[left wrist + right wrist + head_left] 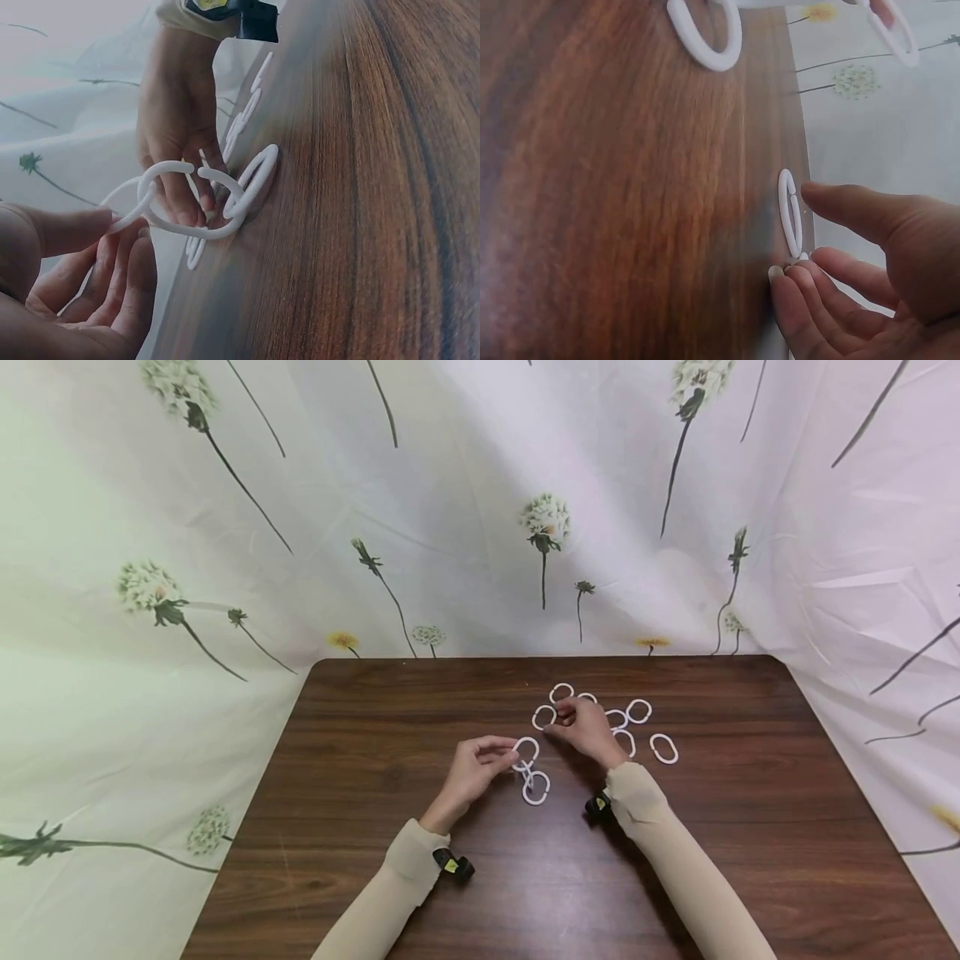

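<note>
My left hand (474, 768) pinches the top ring of a short chain of white plastic C-shaped links (191, 229) between thumb and fingertips. Three links show in this chain; the lowest (536, 788) hangs down close over the tabletop. Farther back, my right hand (588, 731) reaches over loose white links, its thumb and fingers spread apart. Its fingertips are right at the edge of one loose link (543, 718). In the right wrist view, that hand's thumb and curved fingers stand on either side of a link (790, 214), with nothing gripped between them.
Several more white links lie on the brown wooden table (360, 827), including one at the back (562, 693), one to the right (663, 749) and another (639, 712) beside the right hand. A flower-printed white cloth (465, 527) hangs behind the table's back edge.
</note>
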Demonstrator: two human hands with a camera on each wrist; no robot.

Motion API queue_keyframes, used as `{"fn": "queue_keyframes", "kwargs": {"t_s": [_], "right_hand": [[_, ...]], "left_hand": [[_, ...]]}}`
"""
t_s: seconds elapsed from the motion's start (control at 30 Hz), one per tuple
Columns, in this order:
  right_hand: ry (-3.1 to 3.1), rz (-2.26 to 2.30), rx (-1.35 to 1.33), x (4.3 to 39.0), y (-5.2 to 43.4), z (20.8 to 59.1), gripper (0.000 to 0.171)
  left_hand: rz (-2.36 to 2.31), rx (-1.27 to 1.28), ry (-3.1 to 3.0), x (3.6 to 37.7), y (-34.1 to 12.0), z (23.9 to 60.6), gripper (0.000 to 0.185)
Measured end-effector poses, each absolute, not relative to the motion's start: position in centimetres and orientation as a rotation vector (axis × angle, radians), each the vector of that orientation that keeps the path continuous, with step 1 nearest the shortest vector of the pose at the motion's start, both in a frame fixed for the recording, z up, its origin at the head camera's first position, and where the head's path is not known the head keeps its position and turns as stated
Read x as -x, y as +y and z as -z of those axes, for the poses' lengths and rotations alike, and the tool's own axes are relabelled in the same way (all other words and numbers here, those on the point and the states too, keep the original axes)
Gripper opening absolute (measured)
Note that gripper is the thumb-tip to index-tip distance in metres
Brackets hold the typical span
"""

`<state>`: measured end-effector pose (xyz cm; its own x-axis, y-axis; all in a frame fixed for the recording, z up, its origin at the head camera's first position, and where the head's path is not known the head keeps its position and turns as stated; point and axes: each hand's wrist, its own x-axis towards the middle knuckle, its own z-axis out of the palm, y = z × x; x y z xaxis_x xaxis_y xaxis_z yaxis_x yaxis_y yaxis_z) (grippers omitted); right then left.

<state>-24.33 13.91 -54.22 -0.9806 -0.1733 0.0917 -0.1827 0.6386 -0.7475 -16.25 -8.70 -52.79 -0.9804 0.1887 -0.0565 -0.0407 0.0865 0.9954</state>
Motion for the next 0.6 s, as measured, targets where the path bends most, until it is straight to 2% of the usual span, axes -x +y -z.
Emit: {"fn": "queue_keyframes", "kwargs": {"t_s": [0.4, 0.6], "right_hand": [[-2.911, -1.047, -0.308, 24.9, 13.1, 54.2, 0.052], [-2.948, -1.026, -0.278, 25.1, 12.8, 53.9, 0.052]], "left_hand": [[-2.03, -0.137, 2.21, 16.8, -8.6, 53.1, 0.027], [-2.024, -0.121, 2.18, 16.7, -8.7, 51.5, 0.027]]}}
